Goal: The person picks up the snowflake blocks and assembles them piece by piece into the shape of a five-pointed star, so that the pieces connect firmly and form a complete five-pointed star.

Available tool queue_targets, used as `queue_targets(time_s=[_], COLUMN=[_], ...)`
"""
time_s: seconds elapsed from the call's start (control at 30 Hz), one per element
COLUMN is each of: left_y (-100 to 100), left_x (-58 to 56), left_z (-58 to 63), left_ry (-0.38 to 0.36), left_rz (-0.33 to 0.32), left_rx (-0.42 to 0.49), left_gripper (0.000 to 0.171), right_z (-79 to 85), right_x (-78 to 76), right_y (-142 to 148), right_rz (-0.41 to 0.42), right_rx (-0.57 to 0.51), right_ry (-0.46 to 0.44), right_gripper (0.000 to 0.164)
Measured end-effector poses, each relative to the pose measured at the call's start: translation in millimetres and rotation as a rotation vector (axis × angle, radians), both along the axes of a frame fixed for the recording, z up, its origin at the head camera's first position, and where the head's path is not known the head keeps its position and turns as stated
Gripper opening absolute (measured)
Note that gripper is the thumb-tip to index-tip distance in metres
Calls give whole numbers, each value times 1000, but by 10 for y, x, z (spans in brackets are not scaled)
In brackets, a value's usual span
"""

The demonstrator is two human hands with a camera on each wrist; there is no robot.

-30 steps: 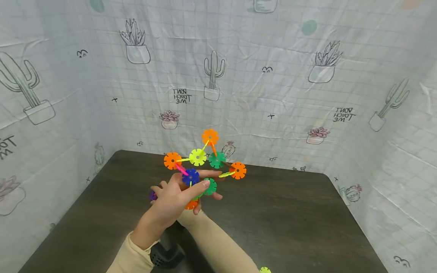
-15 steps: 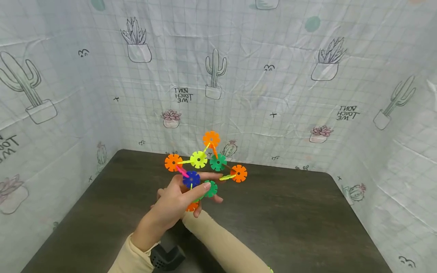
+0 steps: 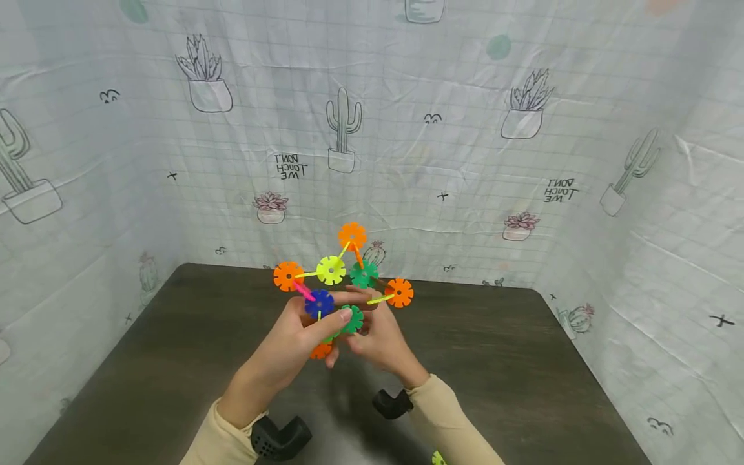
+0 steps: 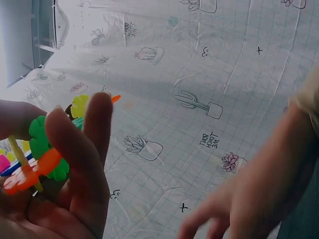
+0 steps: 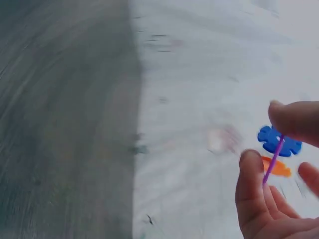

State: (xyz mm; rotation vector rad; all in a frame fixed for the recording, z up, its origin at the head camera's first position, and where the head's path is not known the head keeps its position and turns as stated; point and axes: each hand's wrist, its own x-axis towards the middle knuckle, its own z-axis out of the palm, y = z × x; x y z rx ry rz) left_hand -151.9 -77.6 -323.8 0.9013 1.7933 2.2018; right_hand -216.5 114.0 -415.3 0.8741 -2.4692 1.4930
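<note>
My left hand (image 3: 287, 339) pinches a linked chain of notched plastic discs. Its thumb presses a green disc (image 3: 351, 319); a dark blue disc (image 3: 319, 303) sits by the index finger. Farther out come a yellow disc (image 3: 331, 270) and orange discs, including the top one (image 3: 352, 236). In the left wrist view, fingers stand before an orange disc (image 4: 25, 179). My right hand (image 3: 383, 339) is just right of and behind the left. In the right wrist view it pinches a purple disc (image 5: 272, 162) edge-on; a blue disc (image 5: 271, 139) and an orange disc lie against it, perhaps joined.
A dark table (image 3: 494, 361) spreads beneath both hands. Behind and at both sides hangs a pale cloth (image 3: 401, 161) with cactus prints. A yellow-green disc (image 3: 438, 458) shows at the bottom edge beside the right sleeve. Each wrist wears a black device (image 3: 281, 438).
My right hand has swung from the left, behind the left hand, out to the right. The left hand keeps its grip on the disc chain. The head view has shifted slightly.
</note>
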Motion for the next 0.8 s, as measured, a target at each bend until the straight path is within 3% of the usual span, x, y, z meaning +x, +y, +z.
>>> queue_targets(time_s=[0.1,0.23,0.5,0.8], left_y=[27,66,154,247], left_x=[-10,-18,-26,-41], left_z=[6,7,-28,-46], left_ry=[-2,-15,-21,-10], left_rz=[2,14,8,19], left_rx=[-15,-36,-29,-7], left_gripper=[36,36,37,38], right_z=[91,205,382,533], right_x=[132,362,751,921], right_y=[239,522,653,537], right_rz=[-54,-109,-110,-125], right_rx=[-214,-433,-573,-595], right_ry=[-200,-309,-212,-73], right_gripper=[64,54,32,30])
